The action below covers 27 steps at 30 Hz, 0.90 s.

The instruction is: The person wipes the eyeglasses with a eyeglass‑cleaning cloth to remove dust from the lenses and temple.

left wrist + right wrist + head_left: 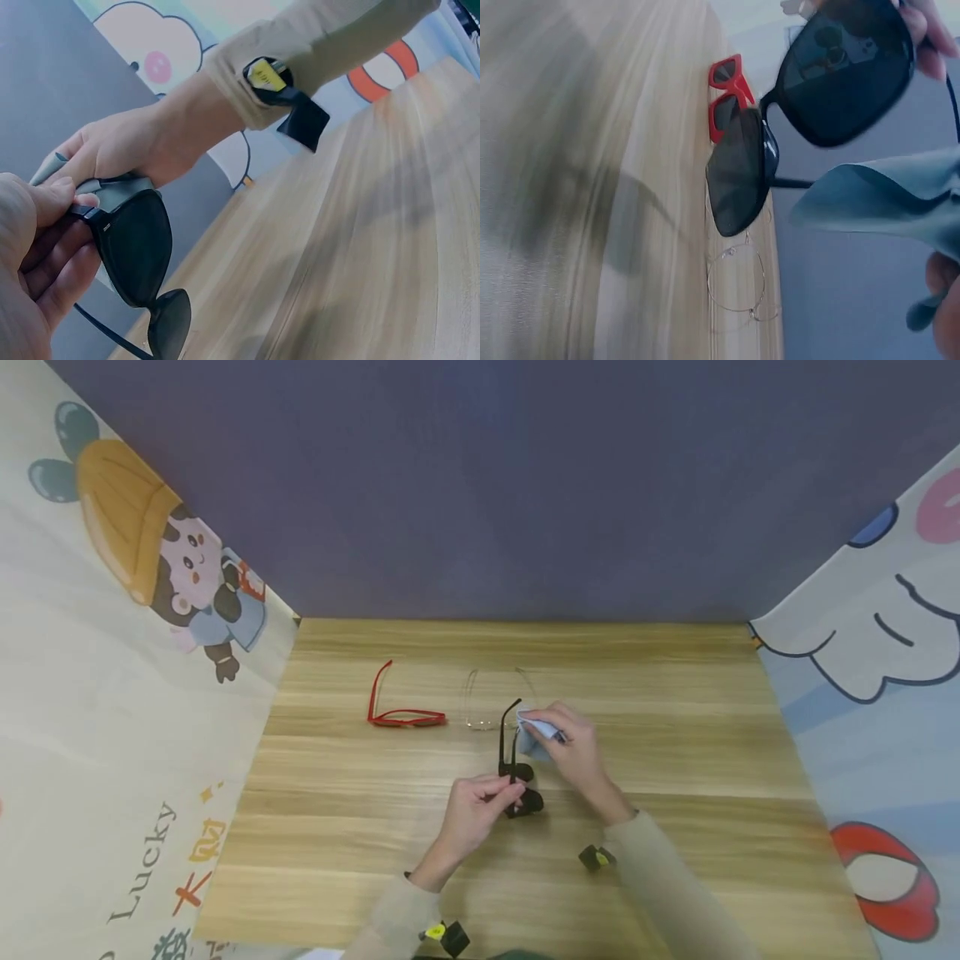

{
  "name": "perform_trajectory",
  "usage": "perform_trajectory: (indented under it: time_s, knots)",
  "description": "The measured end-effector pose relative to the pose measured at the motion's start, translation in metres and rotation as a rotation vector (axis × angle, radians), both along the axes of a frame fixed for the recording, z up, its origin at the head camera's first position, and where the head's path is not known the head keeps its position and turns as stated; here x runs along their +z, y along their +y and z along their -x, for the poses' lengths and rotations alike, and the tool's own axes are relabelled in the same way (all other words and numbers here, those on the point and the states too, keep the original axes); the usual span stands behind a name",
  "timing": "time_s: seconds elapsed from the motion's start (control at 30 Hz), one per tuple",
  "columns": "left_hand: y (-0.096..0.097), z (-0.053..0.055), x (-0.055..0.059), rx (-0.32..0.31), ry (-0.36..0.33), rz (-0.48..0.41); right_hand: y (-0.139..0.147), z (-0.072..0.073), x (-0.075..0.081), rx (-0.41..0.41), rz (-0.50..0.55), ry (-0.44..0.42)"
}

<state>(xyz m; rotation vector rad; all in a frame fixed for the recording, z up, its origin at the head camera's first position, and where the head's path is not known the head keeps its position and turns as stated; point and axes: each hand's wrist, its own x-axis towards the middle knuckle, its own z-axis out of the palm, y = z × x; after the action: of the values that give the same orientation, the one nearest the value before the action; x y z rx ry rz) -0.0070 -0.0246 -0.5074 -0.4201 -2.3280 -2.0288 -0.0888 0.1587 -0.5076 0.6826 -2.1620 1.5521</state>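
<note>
Black sunglasses [531,802] are held above the wooden table, lenses toward the near right and temples pointing away. My left hand [476,810] pinches one temple near its hinge, as the left wrist view also shows beside the dark lens [137,244]. In my right hand [577,756] is a folded light blue cloth [534,743], gripped between thumb and fingers. The right wrist view has the cloth [885,195] overlapping the other temple of the sunglasses [847,75], which hides that temple's far end.
Red sunglasses [407,720] lie on the wooden table [337,827] to the left, one temple pointing away. Thin-framed clear glasses [480,725] rest beyond the black pair. A dark wall [517,493] stands behind the table, with printed panels on both sides.
</note>
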Motion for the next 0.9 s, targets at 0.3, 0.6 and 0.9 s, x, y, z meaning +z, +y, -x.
perform_trajectory:
  time_s: [0.3,0.6,0.9]
  knots:
    - [-0.003,0.007,-0.004,0.051,-0.052,-0.055,-0.002,-0.022,-0.004,0.292,0.030,-0.105]
    - [0.000,0.007,-0.005,0.108,-0.027,-0.028,0.000,-0.025,-0.001,0.096,0.122,-0.445]
    - [-0.003,0.011,-0.016,0.159,0.440,0.272,0.001,-0.030,-0.001,0.308,0.117,-0.649]
